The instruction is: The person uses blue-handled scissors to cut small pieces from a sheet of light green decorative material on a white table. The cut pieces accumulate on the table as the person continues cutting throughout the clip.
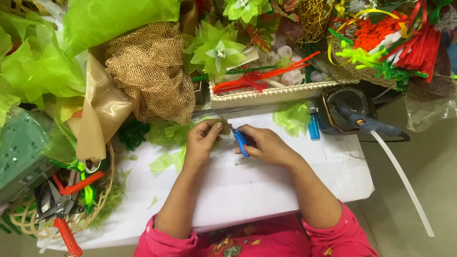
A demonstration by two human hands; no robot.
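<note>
**Trimming a small craft piece with scissors**

The left hand (203,138) pinches a small brownish-green piece (224,126) between thumb and fingertips, holding it just above the white paper sheet (247,190), in front of the long woven tray (271,94). The right hand (266,145) is clenched around the blue-handled scissors (240,140), blades pointing at the piece and touching or nearly touching it; whether the blades are parted cannot be told.

The step in hand appears to be cutting or shaping the piece. The next move likely calls for a firm left pinch and fingertips clear of the blades. A glue gun (369,124) rests well apart, to the right.
</note>
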